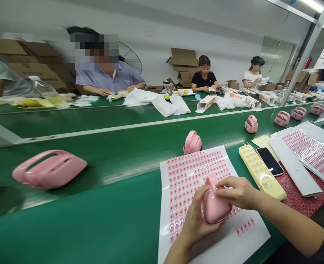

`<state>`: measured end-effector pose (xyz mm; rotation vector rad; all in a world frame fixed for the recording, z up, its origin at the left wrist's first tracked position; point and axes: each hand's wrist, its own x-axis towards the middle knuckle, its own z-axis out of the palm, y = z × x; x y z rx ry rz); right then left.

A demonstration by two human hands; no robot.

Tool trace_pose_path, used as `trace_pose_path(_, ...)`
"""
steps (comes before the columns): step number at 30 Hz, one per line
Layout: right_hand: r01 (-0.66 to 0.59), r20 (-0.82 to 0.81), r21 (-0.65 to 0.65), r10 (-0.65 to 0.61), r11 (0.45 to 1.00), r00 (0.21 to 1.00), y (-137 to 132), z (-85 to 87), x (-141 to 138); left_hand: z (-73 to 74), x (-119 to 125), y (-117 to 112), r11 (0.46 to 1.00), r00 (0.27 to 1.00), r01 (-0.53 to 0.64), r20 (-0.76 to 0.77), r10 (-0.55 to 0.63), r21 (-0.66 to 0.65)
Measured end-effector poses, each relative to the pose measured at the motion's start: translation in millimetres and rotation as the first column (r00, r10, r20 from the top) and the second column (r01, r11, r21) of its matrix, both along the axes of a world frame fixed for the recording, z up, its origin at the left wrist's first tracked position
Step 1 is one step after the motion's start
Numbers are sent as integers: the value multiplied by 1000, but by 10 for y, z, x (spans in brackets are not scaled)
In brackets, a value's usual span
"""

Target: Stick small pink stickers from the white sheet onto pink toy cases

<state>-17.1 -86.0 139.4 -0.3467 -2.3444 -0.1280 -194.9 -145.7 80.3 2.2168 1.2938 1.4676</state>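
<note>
A pink plastic device with a carrying handle (216, 208) is held over a white sticker sheet (217, 245) near the front of the green bench. My left hand (194, 222) is closed around its left side and underside. The curled fingers of my right hand (237, 191) press against its top by the handle; whether a sticker is under the fingertips is hidden. Rows of small pink, glossy stickers (178, 190) cover much of the sheet, and a short row lies at its lower right.
Along the green conveyor belt (140, 146) stand several more pink devices, one large at left (52, 169) and one just behind the sheet (192, 142). At right lie a yellow pad (261, 170), a phone (270, 161) and more sticker sheets (316, 146). Several co-workers sit across the belt.
</note>
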Motion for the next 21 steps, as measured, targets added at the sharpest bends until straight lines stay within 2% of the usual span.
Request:
trace_pose_path(5,-41,76,69,36,997,996,11,10,41,-11,6,9,1000,1000,10,19,-11,26)
trace_pose_path(8,-53,95,32,49,998,994,15,-6,67,-11,1,16,1000,1000,1,15,-1,7)
trace_pose_path(12,-85,116,-133,100,988,988,-18,-13,125,47,2,21,1000,1000,11,-15,-10,29)
trace_pose_path(15,-161,65,-360,197,919,978,-60,-33,249,69,-10,27,998,996,44,-78,-41,34)
trace_pose_path(17,-99,14,-503,123,858,992,-82,-85,381,33,-39,43,999,993,52,-107,-53,-5)
trace_pose_path(19,92,33,-592,-90,801,995,-100,-182,530,-32,-79,70,999,997,28,-66,-30,-36)
trace_pose_path(21,307,163,-589,-262,748,951,-120,-311,661,-88,-111,97,995,999,-15,36,18,-98)
